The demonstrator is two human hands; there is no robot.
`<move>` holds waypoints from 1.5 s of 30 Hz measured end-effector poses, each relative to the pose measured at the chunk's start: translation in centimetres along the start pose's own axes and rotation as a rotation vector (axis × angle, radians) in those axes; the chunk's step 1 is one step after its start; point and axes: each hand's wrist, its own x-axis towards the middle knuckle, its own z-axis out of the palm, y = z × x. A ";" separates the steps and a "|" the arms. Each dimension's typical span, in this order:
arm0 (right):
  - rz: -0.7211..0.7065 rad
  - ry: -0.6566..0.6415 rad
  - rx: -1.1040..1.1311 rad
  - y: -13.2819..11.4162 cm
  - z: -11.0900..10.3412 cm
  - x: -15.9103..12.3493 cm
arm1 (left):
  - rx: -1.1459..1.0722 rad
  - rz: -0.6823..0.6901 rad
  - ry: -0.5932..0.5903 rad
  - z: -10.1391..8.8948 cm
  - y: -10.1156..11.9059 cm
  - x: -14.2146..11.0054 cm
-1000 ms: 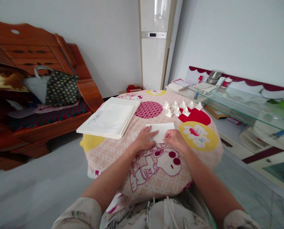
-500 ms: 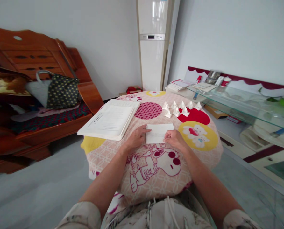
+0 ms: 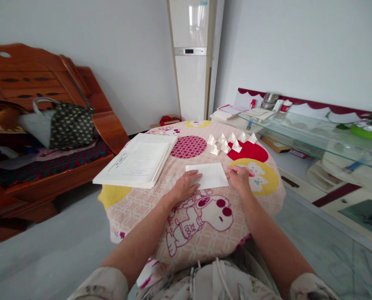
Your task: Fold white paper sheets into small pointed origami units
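A folded-looking white sheet of paper [image 3: 211,175] lies flat on the cloth-covered round table [image 3: 201,246] in front of me. My left hand [image 3: 186,186] rests over its left edge, fingers stretched out flat. At the right edge of the sheet is my right hand [image 3: 240,178], its fingers curled and pressed together close beside the paper; whether anything is pinched between them is hidden. Beyond the sheet stand several small pointed folded-paper pieces [image 3: 224,146], grouped in two rows. To the left lies a thick stack of printed paper [image 3: 136,160].
A wooden bench [image 3: 104,131] with a dotted bag [image 3: 71,125] on it stands at the left. A tall white cabinet-like appliance [image 3: 190,83] is in the corner. Along the right wall runs a glass-topped stand [image 3: 311,137] carrying papers, cups and a green-rimmed dish [image 3: 369,131].
My right hand has slid rightward off the paper to just beside its edge. My left hand has gone from a pointing finger to lying flatter on the sheet. The view has turned slightly right.
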 end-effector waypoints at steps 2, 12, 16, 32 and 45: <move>0.004 0.011 0.030 0.0 0.1 -0.1 | 0.006 -0.006 -0.006 -0.1 0.1 0.0; 0.010 -0.063 0.184 -1.1 -0.1 -0.7 | -0.013 0.001 0.004 0.5 -0.4 -0.1; -0.145 -0.136 -0.046 -1.8 -0.3 -1.1 | -0.033 -0.026 0.051 0.0 0.1 0.1; -0.752 -0.206 0.128 -3.5 1.8 -3.0 | -0.333 -0.049 0.561 -3.3 2.2 1.0; -0.129 -0.405 0.716 -8.2 -1.6 -1.3 | -0.860 -0.198 0.525 -9.1 2.8 1.6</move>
